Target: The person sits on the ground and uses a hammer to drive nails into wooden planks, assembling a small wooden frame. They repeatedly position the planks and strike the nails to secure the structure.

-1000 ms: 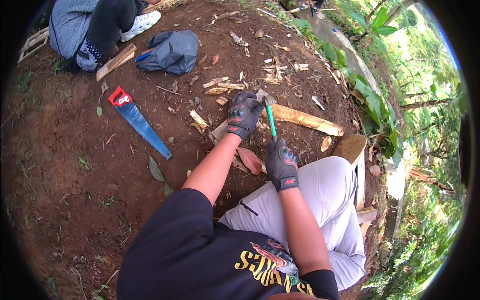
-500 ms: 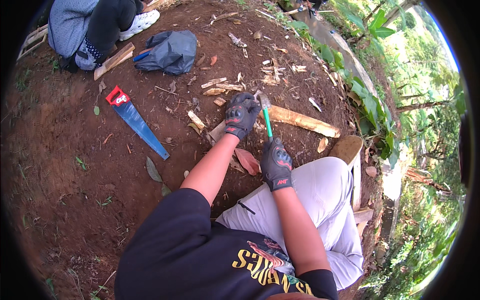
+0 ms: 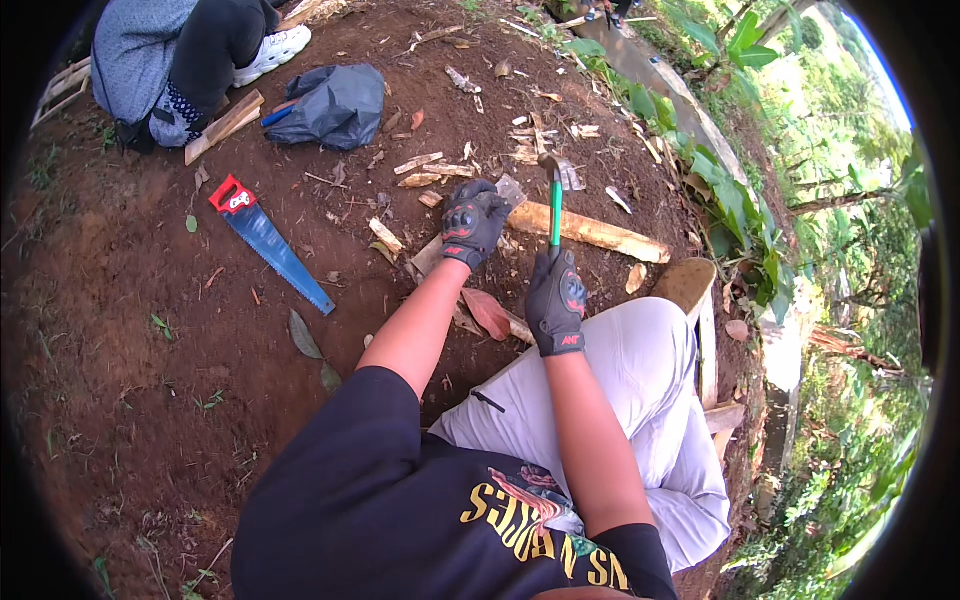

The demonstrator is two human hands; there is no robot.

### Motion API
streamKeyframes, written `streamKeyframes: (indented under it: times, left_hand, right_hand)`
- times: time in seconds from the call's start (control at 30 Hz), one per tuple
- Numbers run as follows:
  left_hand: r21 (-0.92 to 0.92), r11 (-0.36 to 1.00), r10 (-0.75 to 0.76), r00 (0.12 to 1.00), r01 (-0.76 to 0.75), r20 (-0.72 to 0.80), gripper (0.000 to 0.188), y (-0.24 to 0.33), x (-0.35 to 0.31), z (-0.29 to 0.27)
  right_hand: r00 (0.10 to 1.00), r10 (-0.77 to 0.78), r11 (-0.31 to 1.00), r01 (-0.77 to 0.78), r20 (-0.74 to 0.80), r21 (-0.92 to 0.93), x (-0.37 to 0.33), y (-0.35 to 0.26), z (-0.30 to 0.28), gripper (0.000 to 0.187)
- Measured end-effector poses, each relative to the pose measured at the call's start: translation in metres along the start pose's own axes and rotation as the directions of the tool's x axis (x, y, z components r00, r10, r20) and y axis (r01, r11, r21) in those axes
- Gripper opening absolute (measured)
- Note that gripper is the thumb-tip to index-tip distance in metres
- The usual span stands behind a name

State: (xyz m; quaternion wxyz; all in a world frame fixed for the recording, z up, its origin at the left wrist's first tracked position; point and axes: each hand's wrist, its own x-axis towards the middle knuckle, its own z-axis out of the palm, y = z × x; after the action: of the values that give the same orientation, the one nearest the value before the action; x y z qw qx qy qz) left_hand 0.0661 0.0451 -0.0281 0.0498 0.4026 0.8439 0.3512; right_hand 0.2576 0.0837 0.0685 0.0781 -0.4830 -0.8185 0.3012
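My right hand (image 3: 556, 302), in a black glove with red marks, is closed around a hammer (image 3: 555, 215) with a green handle and a metal head. The hammer's head stands over a long split piece of wood (image 3: 590, 232), apart from my left hand. My left hand (image 3: 473, 223), gloved alike, is closed with its fingertips bent together; what they pinch, if anything, is hidden. Beneath it lies a short greyish board (image 3: 511, 191), its far end showing past the fingers and its near end by the wrist.
A red-handled saw (image 3: 272, 245) lies on the soil at left. Behind it are a dark plastic bag (image 3: 335, 108), a wood offcut (image 3: 225, 126) and a crouching person (image 3: 150, 70). Wood chips (image 3: 420, 170) and leaves (image 3: 487, 313) litter the ground. Plants (image 3: 735, 205) edge the right.
My right hand has drawn the hammer's head away from my left hand, up and to the right. My left hand stays over the board. The whole view has shifted slightly.
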Motion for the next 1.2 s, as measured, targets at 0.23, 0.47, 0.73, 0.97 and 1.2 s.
streamKeyframes:
  times: [0.23,0.47,0.73,0.97,1.2]
  left_hand:
    - [-0.011,1.0,0.014,0.998,-0.014,0.062,0.029,0.001,0.005,-0.008]
    - [0.309,0.946,-0.141,0.98,0.093,0.139,0.082,0.03,-0.035,-0.056]
    - [0.454,0.886,-0.356,0.767,0.096,0.533,0.088,0.011,-0.011,-0.056]
    - [0.553,0.832,-0.432,0.581,-0.038,0.69,0.089,0.021,0.028,-0.058]
    - [0.581,0.814,-0.379,0.784,0.029,0.492,0.075,-0.013,-0.001,-0.03]
  right_hand:
    - [0.992,0.1,0.988,-0.09,-0.076,0.126,0.013,0.005,-0.041,0.034]
    - [0.993,0.054,0.991,-0.04,-0.107,0.124,0.013,0.018,-0.044,0.039]
    - [0.975,-0.192,0.98,0.196,0.116,-0.023,0.012,0.024,-0.001,0.037]
    - [0.98,-0.196,0.977,0.198,0.026,-0.081,-0.001,-0.006,-0.01,0.038]
    - [0.991,-0.124,0.99,0.12,-0.049,-0.074,-0.003,-0.022,-0.022,0.036]
